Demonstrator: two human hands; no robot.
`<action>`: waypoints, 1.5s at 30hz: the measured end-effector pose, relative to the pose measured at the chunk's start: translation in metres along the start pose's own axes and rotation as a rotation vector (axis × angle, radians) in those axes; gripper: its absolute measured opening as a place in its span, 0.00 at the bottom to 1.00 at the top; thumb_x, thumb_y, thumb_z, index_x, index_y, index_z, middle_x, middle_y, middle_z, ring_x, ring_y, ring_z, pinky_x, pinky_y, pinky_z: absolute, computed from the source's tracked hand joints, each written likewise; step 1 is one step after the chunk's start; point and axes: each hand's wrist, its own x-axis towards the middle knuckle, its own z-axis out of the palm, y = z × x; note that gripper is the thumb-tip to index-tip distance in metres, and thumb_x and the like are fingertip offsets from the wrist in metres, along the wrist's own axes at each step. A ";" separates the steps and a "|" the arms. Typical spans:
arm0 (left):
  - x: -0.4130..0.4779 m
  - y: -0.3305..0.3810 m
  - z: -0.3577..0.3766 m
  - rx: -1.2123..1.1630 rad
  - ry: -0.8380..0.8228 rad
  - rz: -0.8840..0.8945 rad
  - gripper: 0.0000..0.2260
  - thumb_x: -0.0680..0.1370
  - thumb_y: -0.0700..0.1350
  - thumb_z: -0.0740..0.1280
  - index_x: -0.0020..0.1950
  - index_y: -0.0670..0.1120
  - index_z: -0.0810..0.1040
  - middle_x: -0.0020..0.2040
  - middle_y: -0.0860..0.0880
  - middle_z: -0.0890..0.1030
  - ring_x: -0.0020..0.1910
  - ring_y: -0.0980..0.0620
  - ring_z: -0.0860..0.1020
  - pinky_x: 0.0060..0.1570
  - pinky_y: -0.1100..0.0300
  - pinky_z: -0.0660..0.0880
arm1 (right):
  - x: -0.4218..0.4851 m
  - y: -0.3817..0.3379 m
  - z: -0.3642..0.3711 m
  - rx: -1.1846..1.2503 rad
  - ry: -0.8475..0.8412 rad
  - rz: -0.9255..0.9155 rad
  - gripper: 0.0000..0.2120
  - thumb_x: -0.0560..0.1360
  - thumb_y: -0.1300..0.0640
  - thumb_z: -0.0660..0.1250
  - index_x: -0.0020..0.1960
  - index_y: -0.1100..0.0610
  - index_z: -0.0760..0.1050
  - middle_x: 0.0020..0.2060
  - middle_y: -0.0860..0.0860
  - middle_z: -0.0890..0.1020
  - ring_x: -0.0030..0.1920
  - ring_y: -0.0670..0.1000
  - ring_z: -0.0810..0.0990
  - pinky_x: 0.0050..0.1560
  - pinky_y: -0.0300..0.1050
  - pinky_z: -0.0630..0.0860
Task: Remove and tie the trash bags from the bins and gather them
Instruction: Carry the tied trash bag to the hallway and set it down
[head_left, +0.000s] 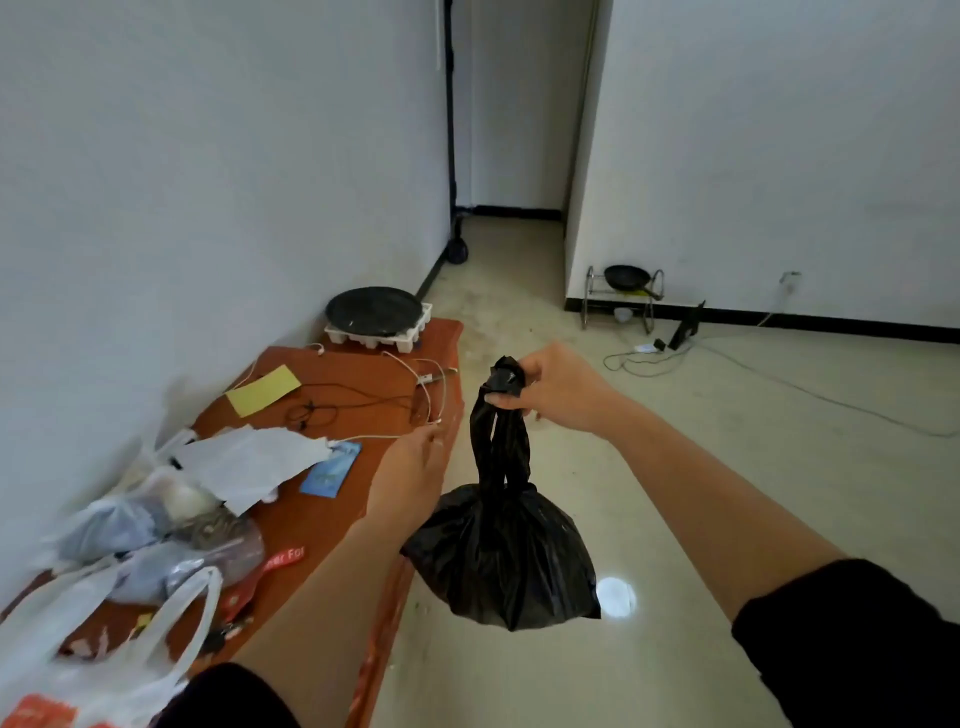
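Bag dangles from right hand.

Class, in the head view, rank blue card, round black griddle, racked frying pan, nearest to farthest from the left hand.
1. Blue card, on table beside left hand.
2. Round black griddle, table's far end.
3. Frying pan, distant rack.

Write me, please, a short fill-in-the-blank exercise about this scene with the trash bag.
1. The right hand grips a trash bag whose colour is ____.
2. The trash bag hangs in the air above the ____.
3. The left hand holds ____.
4. The round pan by the wall rests on a ____ tray.
Missing words: black; floor; nothing; white.
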 end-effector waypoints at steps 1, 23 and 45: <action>0.028 0.008 0.007 -0.030 -0.015 0.008 0.14 0.82 0.43 0.55 0.64 0.41 0.75 0.58 0.42 0.79 0.57 0.46 0.75 0.53 0.59 0.67 | 0.021 0.012 -0.012 0.012 0.013 0.021 0.10 0.71 0.55 0.75 0.47 0.62 0.83 0.39 0.58 0.85 0.34 0.48 0.78 0.37 0.41 0.75; 0.569 0.114 0.212 -0.019 -0.030 -0.010 0.17 0.82 0.47 0.55 0.69 0.44 0.71 0.65 0.43 0.75 0.63 0.44 0.74 0.62 0.53 0.68 | 0.498 0.244 -0.241 0.091 0.021 0.128 0.14 0.72 0.56 0.74 0.48 0.67 0.81 0.34 0.56 0.77 0.35 0.51 0.73 0.36 0.41 0.68; 1.173 0.125 0.286 -0.017 -0.003 0.026 0.17 0.82 0.47 0.54 0.69 0.45 0.72 0.65 0.46 0.76 0.64 0.48 0.73 0.63 0.55 0.68 | 1.087 0.380 -0.388 0.118 0.050 0.116 0.08 0.71 0.55 0.75 0.47 0.59 0.84 0.36 0.50 0.83 0.32 0.43 0.76 0.34 0.35 0.71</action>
